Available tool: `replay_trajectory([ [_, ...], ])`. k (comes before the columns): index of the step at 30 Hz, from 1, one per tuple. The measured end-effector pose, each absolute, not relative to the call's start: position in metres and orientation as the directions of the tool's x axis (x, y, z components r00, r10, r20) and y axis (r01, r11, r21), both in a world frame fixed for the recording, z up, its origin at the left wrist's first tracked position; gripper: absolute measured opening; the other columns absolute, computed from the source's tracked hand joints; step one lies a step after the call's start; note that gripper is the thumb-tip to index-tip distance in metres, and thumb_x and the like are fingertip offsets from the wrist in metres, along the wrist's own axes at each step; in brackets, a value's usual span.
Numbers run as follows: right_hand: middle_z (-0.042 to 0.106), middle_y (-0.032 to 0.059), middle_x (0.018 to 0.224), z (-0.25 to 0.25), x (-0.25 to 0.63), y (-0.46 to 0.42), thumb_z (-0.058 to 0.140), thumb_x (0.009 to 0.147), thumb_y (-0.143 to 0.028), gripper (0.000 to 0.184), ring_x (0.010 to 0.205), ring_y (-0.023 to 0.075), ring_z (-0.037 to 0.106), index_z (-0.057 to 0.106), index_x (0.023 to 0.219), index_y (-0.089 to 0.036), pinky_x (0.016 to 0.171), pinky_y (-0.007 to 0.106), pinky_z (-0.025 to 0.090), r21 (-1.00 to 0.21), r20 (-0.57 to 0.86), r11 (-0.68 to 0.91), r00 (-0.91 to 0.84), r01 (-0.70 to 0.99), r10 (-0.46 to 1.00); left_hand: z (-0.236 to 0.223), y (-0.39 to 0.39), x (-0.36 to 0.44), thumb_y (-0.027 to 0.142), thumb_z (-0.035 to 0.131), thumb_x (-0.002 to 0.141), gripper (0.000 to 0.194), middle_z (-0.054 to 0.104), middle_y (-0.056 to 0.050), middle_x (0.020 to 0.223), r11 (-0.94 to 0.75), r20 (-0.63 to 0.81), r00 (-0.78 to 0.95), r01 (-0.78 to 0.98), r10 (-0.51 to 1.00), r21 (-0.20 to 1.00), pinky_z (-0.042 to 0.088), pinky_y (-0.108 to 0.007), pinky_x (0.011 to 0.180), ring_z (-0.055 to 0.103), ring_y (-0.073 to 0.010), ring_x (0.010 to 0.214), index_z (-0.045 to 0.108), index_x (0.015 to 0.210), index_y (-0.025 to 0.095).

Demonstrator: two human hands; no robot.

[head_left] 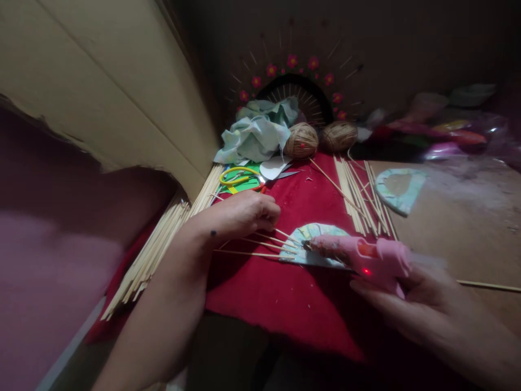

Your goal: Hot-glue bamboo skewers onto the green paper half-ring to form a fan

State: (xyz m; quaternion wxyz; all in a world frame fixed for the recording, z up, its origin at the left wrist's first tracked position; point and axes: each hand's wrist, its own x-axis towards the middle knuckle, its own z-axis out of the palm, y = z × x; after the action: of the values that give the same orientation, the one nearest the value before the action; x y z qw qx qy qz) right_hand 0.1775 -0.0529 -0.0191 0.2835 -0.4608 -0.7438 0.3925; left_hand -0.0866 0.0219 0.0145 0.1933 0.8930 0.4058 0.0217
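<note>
My right hand (411, 304) is closed round a pink glue gun (368, 259), its nozzle resting on a pale patterned half-round card piece (311, 234) on the red cloth (293, 304). Several thin wooden skewers (260, 244) fan out leftwards from that piece. My left hand (244, 214) rests on these skewers with the fingers curled down, pinching or pressing one of them. A red light glows on the gun's body.
A long bundle of skewers (163, 244) lies along the left wall. More skewers (362, 195) and a second half-round piece (401, 190) lie at the right. Yellow-handled scissors (238, 178), green fabric (256, 133), two twine balls (301, 140) and a flowered sunburst decoration (293, 81) sit at the back.
</note>
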Motion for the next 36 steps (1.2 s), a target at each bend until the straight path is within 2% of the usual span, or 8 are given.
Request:
replay_trajectory([
  [4,0.07,0.0031,0.104,-0.021,0.179,-0.051,0.053,0.085,-0.04,0.041,0.088,0.0226,0.066,0.059,0.124,-0.028,0.081,0.031,0.054,-0.858,-0.006,0.234,-0.464,0.458,0.886,0.013,0.023,-0.086,0.017,0.05,0.083,0.023,0.049,0.002,0.065,-0.615,-0.121,0.691,0.698,0.713,0.366,0.031,-0.021,0.057,0.041,-0.0092,0.061,0.053,0.06,0.016],
  [13,0.071,0.004,0.098,-0.013,0.176,-0.05,0.054,0.083,-0.039,0.04,0.087,0.0229,0.067,0.062,0.121,-0.027,0.081,0.031,0.053,-0.831,0.045,0.289,-0.46,0.475,0.887,0.01,0.023,-0.084,0.009,0.046,0.079,0.021,0.046,0.002,0.065,-0.656,-0.127,0.727,0.67,0.675,0.347,0.03,-0.02,0.056,0.038,-0.0088,0.059,0.05,0.06,0.015],
  [18,0.071,0.0047,0.095,-0.01,0.175,-0.049,0.054,0.083,-0.036,0.04,0.08,0.022,0.067,0.062,0.121,-0.026,0.075,0.031,0.055,-0.836,0.022,0.273,-0.468,0.476,0.883,0.008,0.024,-0.083,0.01,0.046,0.078,0.021,0.045,0.002,0.065,-0.666,-0.122,0.734,0.664,0.669,0.34,0.03,-0.02,0.055,0.038,-0.0085,0.058,0.047,0.058,0.015],
  [24,0.071,0.0032,0.093,-0.01,0.175,-0.049,0.053,0.084,-0.034,0.041,0.079,0.0197,0.066,0.059,0.124,-0.026,0.078,0.028,0.054,-0.841,0.009,0.266,-0.482,0.47,0.876,0.001,0.026,-0.085,0.012,0.048,0.08,0.023,0.047,0.002,0.061,-0.69,-0.108,0.75,0.648,0.653,0.323,0.031,-0.02,0.056,0.039,-0.0089,0.058,0.045,0.057,0.016],
  [28,0.071,0.0027,0.094,-0.011,0.177,-0.051,0.052,0.085,-0.036,0.041,0.075,0.0187,0.066,0.059,0.125,-0.026,0.07,0.027,0.055,-0.819,0.01,0.279,-0.474,0.501,0.881,0.001,0.026,-0.086,0.013,0.049,0.082,0.023,0.051,0.002,0.062,-0.67,-0.108,0.726,0.673,0.679,0.313,0.033,-0.02,0.057,0.044,-0.0087,0.059,0.053,0.059,0.016],
  [31,0.071,0.0026,0.094,-0.014,0.178,-0.052,0.051,0.086,-0.036,0.043,0.076,0.0186,0.066,0.057,0.127,-0.027,0.072,0.027,0.055,-0.82,-0.003,0.267,-0.47,0.506,0.883,0.005,0.025,-0.088,0.015,0.053,0.081,0.017,0.06,0.001,0.069,-0.614,-0.121,0.679,0.714,0.724,0.337,0.036,-0.019,0.06,0.051,-0.0087,0.064,0.063,0.068,0.017],
  [34,0.068,0.0038,0.11,-0.02,0.18,-0.052,0.054,0.085,-0.037,0.044,0.087,0.0203,0.066,0.056,0.128,-0.027,0.081,0.028,0.054,-0.843,0.002,0.256,-0.474,0.472,0.88,0.013,0.023,-0.094,0.018,0.055,0.082,0.013,0.064,0.0,0.076,-0.585,-0.019,0.636,0.721,0.772,0.372,0.04,-0.02,0.064,0.056,-0.0098,0.069,0.068,0.078,0.018],
  [36,0.064,0.0029,0.121,-0.028,0.181,-0.052,0.054,0.085,-0.039,0.044,0.098,0.0216,0.065,0.056,0.127,-0.029,0.086,0.028,0.052,-0.866,0.025,0.255,-0.472,0.431,0.881,0.017,0.022,-0.1,0.019,0.055,0.083,0.013,0.065,-0.001,0.077,-0.571,0.151,0.56,0.727,0.814,0.382,0.042,-0.02,0.065,0.058,-0.0105,0.07,0.068,0.08,0.018],
])
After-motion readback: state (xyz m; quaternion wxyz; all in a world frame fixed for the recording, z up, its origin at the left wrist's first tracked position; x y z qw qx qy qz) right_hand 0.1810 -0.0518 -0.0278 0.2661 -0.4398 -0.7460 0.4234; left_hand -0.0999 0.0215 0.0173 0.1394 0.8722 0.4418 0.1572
